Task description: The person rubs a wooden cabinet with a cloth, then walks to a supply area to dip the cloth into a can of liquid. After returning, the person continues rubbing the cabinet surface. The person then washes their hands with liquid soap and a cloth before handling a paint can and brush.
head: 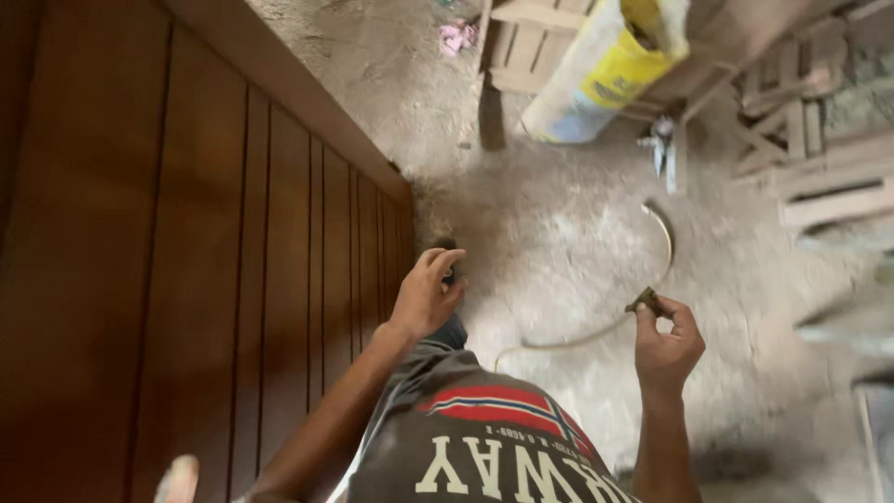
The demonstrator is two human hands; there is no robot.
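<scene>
A small dark piece (645,301) pinched in the right hand (667,346), out from the door (186,279).

Thumb and forefinger close tight on it. The left hand (426,296), fingers curled, touches something dark (450,270) at the door's edge; its grip I can't make out. A hose (596,331) curves across the floor behind.

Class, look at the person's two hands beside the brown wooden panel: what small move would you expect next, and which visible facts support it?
Probably the right hand carries its small dark piece across to the left hand, which pinches something small and dark by the wooden panel. The hands are apart.
</scene>
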